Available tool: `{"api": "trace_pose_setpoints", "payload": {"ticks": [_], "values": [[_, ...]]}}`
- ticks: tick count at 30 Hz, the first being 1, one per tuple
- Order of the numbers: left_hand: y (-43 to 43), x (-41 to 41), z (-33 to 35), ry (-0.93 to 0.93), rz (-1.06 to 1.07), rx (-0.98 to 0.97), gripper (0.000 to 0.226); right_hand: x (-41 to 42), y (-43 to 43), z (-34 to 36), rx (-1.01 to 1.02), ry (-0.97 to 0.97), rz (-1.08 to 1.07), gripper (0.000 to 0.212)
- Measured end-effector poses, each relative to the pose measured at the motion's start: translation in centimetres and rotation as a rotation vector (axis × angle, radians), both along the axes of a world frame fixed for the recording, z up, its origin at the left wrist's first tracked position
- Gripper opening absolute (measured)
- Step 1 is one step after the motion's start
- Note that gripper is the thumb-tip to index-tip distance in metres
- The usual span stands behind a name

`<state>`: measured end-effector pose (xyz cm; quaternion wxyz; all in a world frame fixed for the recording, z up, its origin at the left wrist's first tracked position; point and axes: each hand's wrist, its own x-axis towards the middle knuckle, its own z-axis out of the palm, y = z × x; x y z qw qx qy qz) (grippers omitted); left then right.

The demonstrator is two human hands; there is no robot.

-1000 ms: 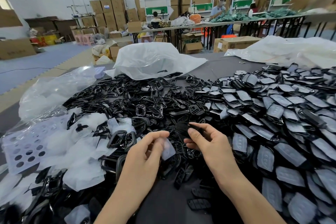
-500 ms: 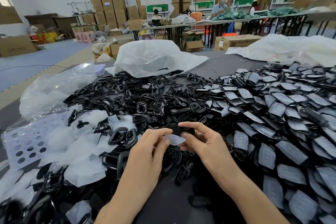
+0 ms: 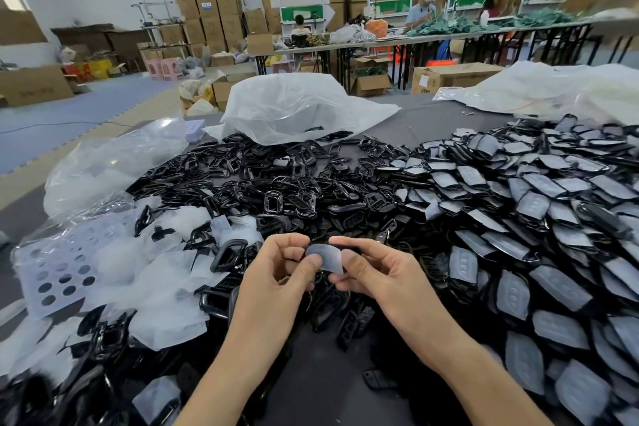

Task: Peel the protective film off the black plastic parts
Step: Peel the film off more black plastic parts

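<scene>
Over the dark table I hold a small black plastic part (image 3: 346, 247) between both hands; it is mostly hidden by my fingers. A pale grey protective film (image 3: 326, 259) curls up off it. My left hand (image 3: 276, 275) pinches the film's left edge between thumb and forefinger. My right hand (image 3: 378, 273) grips the part, with its thumb against the film's right side. A big pile of film-covered parts (image 3: 525, 218) lies to the right.
Bare glossy black frames (image 3: 276, 180) are heaped behind my hands. Loose peeled films (image 3: 162, 273) and a perforated sheet (image 3: 58, 263) lie at the left. A white plastic bag (image 3: 294, 107) and a clear bag (image 3: 103, 166) sit farther back. People work at distant tables.
My hands were apart, the left with a film, the right with a black part. They have come together and risen slightly, and the film now sits between both.
</scene>
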<state>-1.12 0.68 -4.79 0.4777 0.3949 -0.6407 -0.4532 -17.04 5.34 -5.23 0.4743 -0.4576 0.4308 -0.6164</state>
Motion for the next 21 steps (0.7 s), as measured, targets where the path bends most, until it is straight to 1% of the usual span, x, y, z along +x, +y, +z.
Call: {"api": "trace_pose_setpoints", "payload": {"ticks": [3,5,8,11,16,21], "values": [[-0.11,0.06,-0.18,-0.010,-0.025,-0.021,0.020,0.24,0.01,0.06,0.002,-0.030,0.031,0.027],[-0.14,0.04,-0.38,-0.024,-0.049,-0.038,0.024,0.32,-0.01,-0.05,-0.003,0.017,-0.015,0.024],[-0.15,-0.01,-0.61,-0.033,-0.080,-0.067,0.022,0.23,-0.19,-0.45,0.014,0.060,-0.086,0.015],[0.00,-0.08,-0.75,-0.007,-0.116,-0.049,0.021,0.08,-0.26,-0.48,0.027,0.051,-0.108,0.015],[0.42,-0.16,-0.57,-0.033,-0.138,-0.082,0.026,-0.16,-0.30,-0.47,0.032,0.019,-0.127,0.016],[0.65,-0.26,-0.32,-0.023,-0.136,-0.082,0.018,-0.14,-0.35,-0.55,0.021,0.018,-0.128,0.016]]}}
